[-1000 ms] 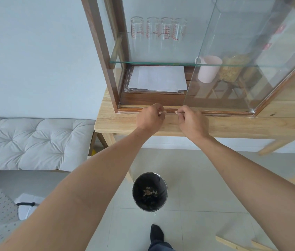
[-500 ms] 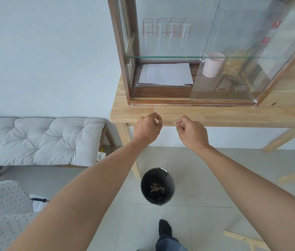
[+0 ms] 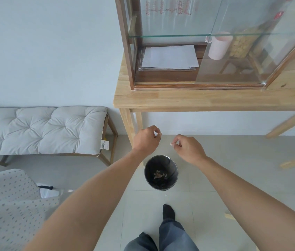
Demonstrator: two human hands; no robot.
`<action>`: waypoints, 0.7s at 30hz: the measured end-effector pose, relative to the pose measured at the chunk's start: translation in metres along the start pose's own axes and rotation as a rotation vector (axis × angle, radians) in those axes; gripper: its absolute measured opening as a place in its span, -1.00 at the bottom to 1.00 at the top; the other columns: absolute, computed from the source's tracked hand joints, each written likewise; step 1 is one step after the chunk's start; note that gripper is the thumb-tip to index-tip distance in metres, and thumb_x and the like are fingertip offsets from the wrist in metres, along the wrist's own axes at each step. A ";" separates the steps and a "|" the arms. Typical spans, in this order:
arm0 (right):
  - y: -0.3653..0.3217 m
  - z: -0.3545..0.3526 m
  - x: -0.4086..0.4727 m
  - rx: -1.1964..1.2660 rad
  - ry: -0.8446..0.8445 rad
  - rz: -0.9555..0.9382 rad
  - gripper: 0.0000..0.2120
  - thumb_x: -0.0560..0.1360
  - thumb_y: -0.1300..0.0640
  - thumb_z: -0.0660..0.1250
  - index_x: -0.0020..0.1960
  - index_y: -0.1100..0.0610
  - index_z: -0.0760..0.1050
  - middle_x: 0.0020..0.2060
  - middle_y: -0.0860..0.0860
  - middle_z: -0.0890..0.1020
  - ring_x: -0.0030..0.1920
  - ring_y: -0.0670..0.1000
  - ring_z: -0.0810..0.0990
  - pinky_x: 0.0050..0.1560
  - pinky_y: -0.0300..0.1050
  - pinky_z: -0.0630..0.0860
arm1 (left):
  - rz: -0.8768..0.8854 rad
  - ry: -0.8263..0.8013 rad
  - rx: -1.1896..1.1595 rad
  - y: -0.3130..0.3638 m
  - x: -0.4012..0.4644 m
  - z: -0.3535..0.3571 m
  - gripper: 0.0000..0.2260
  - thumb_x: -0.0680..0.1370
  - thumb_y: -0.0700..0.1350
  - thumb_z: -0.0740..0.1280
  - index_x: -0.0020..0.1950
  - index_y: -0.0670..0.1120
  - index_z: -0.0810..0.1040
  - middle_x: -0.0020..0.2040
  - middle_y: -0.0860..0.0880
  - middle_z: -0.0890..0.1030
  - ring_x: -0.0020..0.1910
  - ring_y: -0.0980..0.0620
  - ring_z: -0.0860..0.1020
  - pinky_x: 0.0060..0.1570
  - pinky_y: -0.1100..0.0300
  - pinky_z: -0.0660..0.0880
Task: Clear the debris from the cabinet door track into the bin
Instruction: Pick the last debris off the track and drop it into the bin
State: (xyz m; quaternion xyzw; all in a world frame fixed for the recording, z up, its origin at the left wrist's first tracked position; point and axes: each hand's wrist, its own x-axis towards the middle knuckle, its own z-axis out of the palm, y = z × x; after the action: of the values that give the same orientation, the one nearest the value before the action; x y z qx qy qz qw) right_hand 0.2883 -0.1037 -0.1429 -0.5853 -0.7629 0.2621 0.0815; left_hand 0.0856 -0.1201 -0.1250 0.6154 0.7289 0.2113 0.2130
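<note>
1. Debris bits are pinched in both hands: one small pale bit (image 3: 159, 134) in the left hand (image 3: 146, 140), one pale bit (image 3: 170, 143) in the right hand (image 3: 188, 149).
2. Each grip is closed tight on its bit, thumb against fingertips.
3. Bin (image 3: 161, 172) sits on the floor below and between the two grips, with more debris (image 3: 159, 174) at its bottom.
4. Cabinet door track (image 3: 197, 86) is well above the grips, on the table (image 3: 206, 101).
</note>
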 end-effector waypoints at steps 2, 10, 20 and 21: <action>0.005 0.008 -0.001 -0.012 -0.045 0.009 -0.92 0.64 0.00 0.33 0.01 -0.09 0.60 -0.34 -0.21 0.57 -0.24 0.01 0.64 -0.33 -0.15 0.38 | -0.018 -0.026 0.023 -0.008 -0.004 0.010 -0.86 0.66 0.02 0.31 0.13 0.04 0.64 -0.18 0.09 0.65 -0.20 0.00 0.63 -0.27 0.16 0.53; 0.019 0.032 0.009 -0.021 -0.154 0.037 -0.91 0.62 0.00 0.32 -0.01 -0.12 0.60 -0.26 -0.13 0.68 -0.21 0.00 0.67 -0.28 -0.15 0.43 | -0.075 -0.144 0.164 -0.030 -0.003 0.042 -0.87 0.67 0.03 0.33 0.17 0.08 0.64 -0.06 0.03 0.72 -0.15 -0.02 0.67 -0.14 0.06 0.66; 0.038 0.047 0.032 0.020 -0.200 0.050 -0.82 0.64 -0.05 0.32 0.18 -0.06 0.63 -0.15 -0.07 0.73 -0.12 0.05 0.69 -0.04 -0.02 0.62 | -0.128 -0.234 0.224 -0.031 0.014 0.070 -0.80 0.65 0.02 0.36 0.27 0.13 0.60 0.02 0.03 0.71 -0.04 -0.04 0.67 -0.05 0.01 0.66; 0.040 0.047 0.033 0.015 -0.197 0.053 -0.78 0.64 -0.05 0.32 0.23 -0.05 0.62 -0.09 -0.06 0.73 -0.07 0.06 0.69 -0.02 -0.03 0.61 | -0.137 -0.240 0.219 -0.032 0.015 0.071 -0.79 0.64 0.01 0.37 0.28 0.14 0.59 0.02 0.03 0.71 -0.03 -0.04 0.67 -0.04 0.01 0.66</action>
State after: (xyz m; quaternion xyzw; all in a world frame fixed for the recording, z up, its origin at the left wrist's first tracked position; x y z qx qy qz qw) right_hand 0.2927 -0.0802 -0.2087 -0.5760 -0.7495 0.3263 0.0033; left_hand 0.0982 -0.1066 -0.2018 0.6044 0.7572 0.0408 0.2442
